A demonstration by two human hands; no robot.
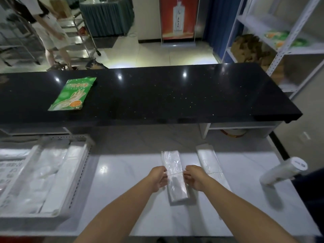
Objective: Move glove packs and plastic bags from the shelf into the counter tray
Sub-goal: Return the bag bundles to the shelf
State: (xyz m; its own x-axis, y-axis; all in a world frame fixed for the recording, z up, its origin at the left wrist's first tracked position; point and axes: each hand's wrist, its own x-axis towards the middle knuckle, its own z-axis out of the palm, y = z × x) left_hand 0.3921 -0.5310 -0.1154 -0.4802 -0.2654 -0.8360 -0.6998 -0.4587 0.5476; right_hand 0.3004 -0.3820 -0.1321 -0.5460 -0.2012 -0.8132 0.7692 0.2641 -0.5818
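Two grips engaged: left grip (158,178) and right grip (193,176) each pinch a long edge of the plastic bag pack (171,160), which lies lower centre of the frame on the white surface (126,181). Tray (80,174) sits lower left, bags inside. Pack judged light, limp, slick; best held mid-length at both edges, else the ends sag.

Forearms outstretched, left hand (157,177) and right hand (194,178) level, fingers (189,174) in a pinch on bag pack (172,163)

Print on the green glove pack (72,93) and red poster (178,18) is too blurred to read.
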